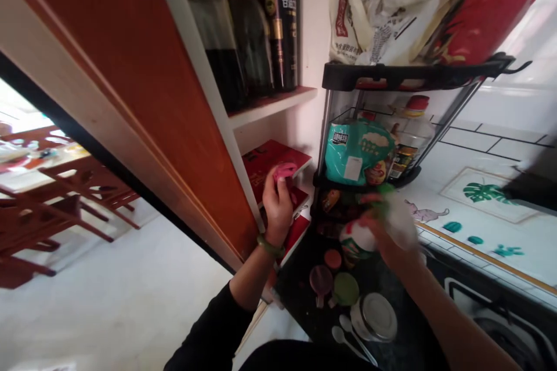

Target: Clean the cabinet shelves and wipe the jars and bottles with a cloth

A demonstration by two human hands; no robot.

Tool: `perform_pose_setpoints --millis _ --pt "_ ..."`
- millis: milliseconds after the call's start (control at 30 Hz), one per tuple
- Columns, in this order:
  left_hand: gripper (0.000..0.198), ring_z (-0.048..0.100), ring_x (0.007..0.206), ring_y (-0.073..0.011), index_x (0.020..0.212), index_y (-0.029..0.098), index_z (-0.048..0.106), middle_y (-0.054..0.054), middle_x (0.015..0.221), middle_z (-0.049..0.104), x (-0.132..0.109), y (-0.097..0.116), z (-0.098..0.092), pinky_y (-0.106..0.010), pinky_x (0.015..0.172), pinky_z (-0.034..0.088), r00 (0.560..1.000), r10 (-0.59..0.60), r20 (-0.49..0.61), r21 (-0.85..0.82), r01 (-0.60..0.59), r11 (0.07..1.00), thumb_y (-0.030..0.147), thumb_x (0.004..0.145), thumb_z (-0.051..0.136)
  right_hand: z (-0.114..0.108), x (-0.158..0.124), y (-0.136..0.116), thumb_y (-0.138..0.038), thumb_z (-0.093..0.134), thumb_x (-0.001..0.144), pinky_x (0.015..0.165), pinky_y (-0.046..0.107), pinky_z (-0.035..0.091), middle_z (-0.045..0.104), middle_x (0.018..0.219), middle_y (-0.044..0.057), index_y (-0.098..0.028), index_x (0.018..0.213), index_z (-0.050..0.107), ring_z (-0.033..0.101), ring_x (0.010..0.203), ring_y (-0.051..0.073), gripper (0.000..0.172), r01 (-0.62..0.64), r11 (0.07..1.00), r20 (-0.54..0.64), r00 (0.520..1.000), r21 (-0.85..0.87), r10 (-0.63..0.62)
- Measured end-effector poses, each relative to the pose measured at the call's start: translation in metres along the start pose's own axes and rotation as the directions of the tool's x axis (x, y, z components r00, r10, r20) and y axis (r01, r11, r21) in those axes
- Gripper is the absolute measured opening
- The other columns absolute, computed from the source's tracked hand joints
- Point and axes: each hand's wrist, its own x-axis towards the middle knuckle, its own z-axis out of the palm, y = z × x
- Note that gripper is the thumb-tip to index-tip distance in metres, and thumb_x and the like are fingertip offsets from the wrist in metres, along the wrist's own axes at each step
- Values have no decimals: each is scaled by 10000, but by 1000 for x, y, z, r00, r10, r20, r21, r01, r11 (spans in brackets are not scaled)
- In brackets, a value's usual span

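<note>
My left hand [277,203] is raised by the open cupboard and its fingers are closed on a small pink lid [285,171]. A green bangle sits on that wrist. My right hand [387,232], smeared by motion, is wrapped round a white jar with a green and red label [357,240], held over the dark counter [304,295]. Below them on the counter lie a green lid [346,288], a pinkish scoop [321,281], a small orange lid [333,258], two white spoons [348,336] and a glass jar with a white lid [375,317].
An orange cupboard door [143,104] stands open at left, with dark bottles [252,17] on its shelf and red boxes [274,162] below. A black wire rack [391,78] holds a teal packet [357,151] and bags on top. Tiled wall at right; red chairs far left.
</note>
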Motion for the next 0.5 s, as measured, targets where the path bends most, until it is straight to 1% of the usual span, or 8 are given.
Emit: perform_pose_setpoints --millis 33,67,133,200,267,333,433,500 --pt "404 709 1197 -238 1285 159 662 -148 1287 740 -3 5 -3 -407 1117 533 999 -6 -54 -56 3 998 411 1115 395 17 16 -17 -672 621 889 793 537 666 770 1110 103 -317 1246 656 764 851 304 505 43 999 38 998 32 -44" --pt "397 699 1227 -237 1296 158 655 -147 1304 734 -8 9 -6 -400 1131 522 996 2 -89 -86 -10 996 413 1113 411 35 31 -31 -640 658 884 823 532 661 760 1162 116 -291 1222 673 762 905 310 486 102 990 49 993 100 -108" --pt "365 649 1333 -244 1308 163 650 -150 1375 704 -19 15 -15 -413 1193 476 994 41 -103 -101 -52 994 383 1109 437 68 56 -53 -594 660 917 878 509 645 757 1172 117 -269 1241 675 754 986 311 459 173 970 66 980 168 -186" --pt "345 611 1392 -252 1321 166 643 -159 1439 666 -33 19 -26 -444 1221 457 994 64 -91 -104 -73 992 338 1108 434 95 75 -68 -584 630 950 876 483 629 766 1082 105 -252 1206 680 749 952 296 423 192 967 58 977 165 -204" --pt "341 605 1404 -260 1348 176 635 -160 1462 652 -49 21 -38 -477 1225 461 995 85 -46 -102 -90 991 301 1104 431 115 89 -77 -592 605 961 836 452 608 759 975 89 -234 1102 678 733 864 280 392 194 978 72 977 80 -200" --pt "351 594 1424 -271 1380 194 625 -154 1459 658 -63 22 -51 -513 1235 459 990 138 31 -106 -134 985 276 1100 431 129 100 -83 -605 589 962 801 414 582 744 917 82 -226 1017 654 716 826 274 388 231 972 100 969 -45 -226" --pt "369 572 1455 -283 1417 211 607 -149 1469 657 -77 22 -69 -544 1234 466 975 198 98 -141 -183 973 251 1095 432 142 112 -88 -621 550 989 789 370 545 745 954 108 -217 1019 631 722 881 284 413 319 920 95 948 -227 -305" --pt "364 582 1445 -281 1411 212 610 -147 1464 661 -79 22 -78 -535 1213 490 975 201 92 -162 -185 969 239 1093 437 147 117 -90 -610 532 1012 768 354 516 753 966 132 -200 1023 628 730 893 295 421 308 884 95 951 -352 -293"
